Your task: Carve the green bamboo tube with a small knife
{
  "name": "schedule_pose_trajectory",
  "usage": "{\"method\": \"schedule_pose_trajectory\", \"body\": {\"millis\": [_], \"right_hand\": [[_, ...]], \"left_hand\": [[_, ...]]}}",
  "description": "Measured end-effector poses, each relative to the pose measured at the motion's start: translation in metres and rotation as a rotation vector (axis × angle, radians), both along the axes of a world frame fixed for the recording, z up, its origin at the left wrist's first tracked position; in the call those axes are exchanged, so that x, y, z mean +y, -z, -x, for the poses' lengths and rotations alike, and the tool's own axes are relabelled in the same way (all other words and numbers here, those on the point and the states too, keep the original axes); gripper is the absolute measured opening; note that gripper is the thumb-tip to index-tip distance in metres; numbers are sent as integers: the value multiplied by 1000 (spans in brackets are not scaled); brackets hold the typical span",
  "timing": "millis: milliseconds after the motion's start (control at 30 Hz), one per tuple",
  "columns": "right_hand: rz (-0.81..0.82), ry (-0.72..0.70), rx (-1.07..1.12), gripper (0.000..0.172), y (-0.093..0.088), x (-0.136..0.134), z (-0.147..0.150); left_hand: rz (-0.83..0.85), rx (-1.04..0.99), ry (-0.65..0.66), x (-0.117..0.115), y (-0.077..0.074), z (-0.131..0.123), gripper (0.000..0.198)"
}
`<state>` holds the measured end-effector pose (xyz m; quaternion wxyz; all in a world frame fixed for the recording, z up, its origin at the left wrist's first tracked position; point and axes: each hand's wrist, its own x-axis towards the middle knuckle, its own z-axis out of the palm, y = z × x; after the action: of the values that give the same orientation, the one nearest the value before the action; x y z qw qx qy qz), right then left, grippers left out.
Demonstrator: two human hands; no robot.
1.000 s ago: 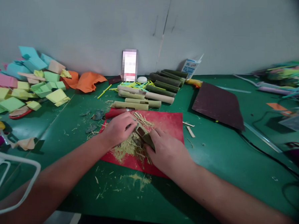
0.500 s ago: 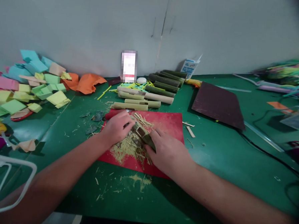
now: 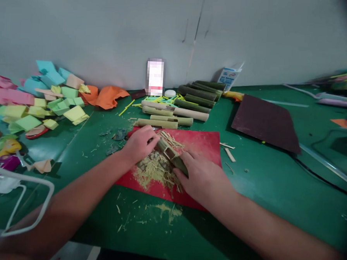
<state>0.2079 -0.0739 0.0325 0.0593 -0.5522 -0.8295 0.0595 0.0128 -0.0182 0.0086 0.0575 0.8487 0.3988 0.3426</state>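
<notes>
As right hand (image 3: 205, 176) clasps tube (image 3: 176, 160), left hand (image 3: 140, 143) curled, at far end

The held tube (image 3: 177, 160) sits over shavings (image 3: 153, 176) on the sheet (image 3: 203, 143); other tubes (image 3: 191, 114) lie behind, paper pieces (image 3: 60, 105) left, a board (image 3: 265, 125) right.

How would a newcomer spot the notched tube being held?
On the green table lies a red sheet strewn with shavings. Over them, the right hand grips the notched tube, its far end by the left hand. Unlike the tubes lying behind, it alone is held.
</notes>
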Motion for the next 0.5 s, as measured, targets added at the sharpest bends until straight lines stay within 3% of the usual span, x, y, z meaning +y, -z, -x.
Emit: {"method": "schedule_pose_trajectory", "body": {"millis": [500], "right_hand": [[25,7,8,15,-2,0,2]], "left_hand": [[-42,-16,-23,6,3,7,19]]}}
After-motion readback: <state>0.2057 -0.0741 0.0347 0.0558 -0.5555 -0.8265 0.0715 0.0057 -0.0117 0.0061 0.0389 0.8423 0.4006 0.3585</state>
